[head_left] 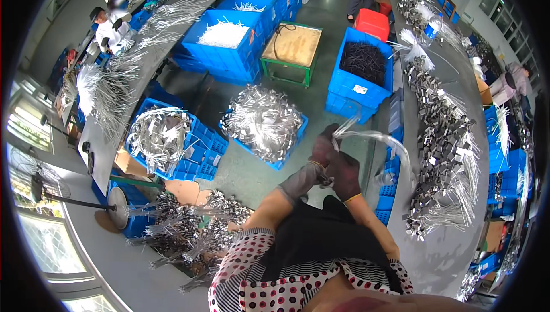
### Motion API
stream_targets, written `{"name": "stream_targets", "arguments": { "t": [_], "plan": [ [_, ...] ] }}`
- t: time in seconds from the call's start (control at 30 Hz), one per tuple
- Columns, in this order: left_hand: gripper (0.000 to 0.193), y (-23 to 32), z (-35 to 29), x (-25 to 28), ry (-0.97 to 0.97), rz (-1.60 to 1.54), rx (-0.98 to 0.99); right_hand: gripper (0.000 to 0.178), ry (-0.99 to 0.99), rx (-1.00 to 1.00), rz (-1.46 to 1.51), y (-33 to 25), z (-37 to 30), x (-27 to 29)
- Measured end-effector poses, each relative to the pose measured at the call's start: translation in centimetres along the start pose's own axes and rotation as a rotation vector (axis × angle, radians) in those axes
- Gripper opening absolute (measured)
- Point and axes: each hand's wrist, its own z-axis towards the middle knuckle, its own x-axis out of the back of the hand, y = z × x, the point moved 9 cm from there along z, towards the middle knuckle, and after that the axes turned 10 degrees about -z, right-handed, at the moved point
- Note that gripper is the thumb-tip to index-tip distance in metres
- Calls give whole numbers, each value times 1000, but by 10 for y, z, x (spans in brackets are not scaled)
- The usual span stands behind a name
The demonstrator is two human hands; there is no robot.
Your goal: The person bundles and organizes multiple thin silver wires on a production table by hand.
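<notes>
Both my hands wear dark gloves and are held close together in front of my body. My left hand (323, 147) is closed around a bundle of thin, clear-whitish strands (381, 135), which bends out to the right and droops toward the table edge. Just below and beside it, my right hand (346, 178) is closed too, its fingers against the same bundle. Small shiny ends show between the hands. Ahead of my hands a blue crate (277, 166) is heaped with similar strand bundles (264, 120) with metallic ends.
On the right, a grey table (438, 254) carries a long pile of dark and silver blocks with strands (441, 140). A blue crate of black strips (344, 91) and a green-framed stool (292, 48) stand ahead. More bundles (195, 226) lie lower left. Other people work farther off.
</notes>
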Motion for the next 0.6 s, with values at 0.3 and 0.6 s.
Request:
{"name": "stream_targets", "arguments": {
  "t": [0.3, 0.6],
  "plan": [
    [63, -5, 30, 4, -195, 610, 257, 17, -14, 427, -223, -76, 5, -6],
    [34, 5, 47, 31, -232, 404, -156, 20, -406, 50, -333, -72, 3, 6]
  ]
}}
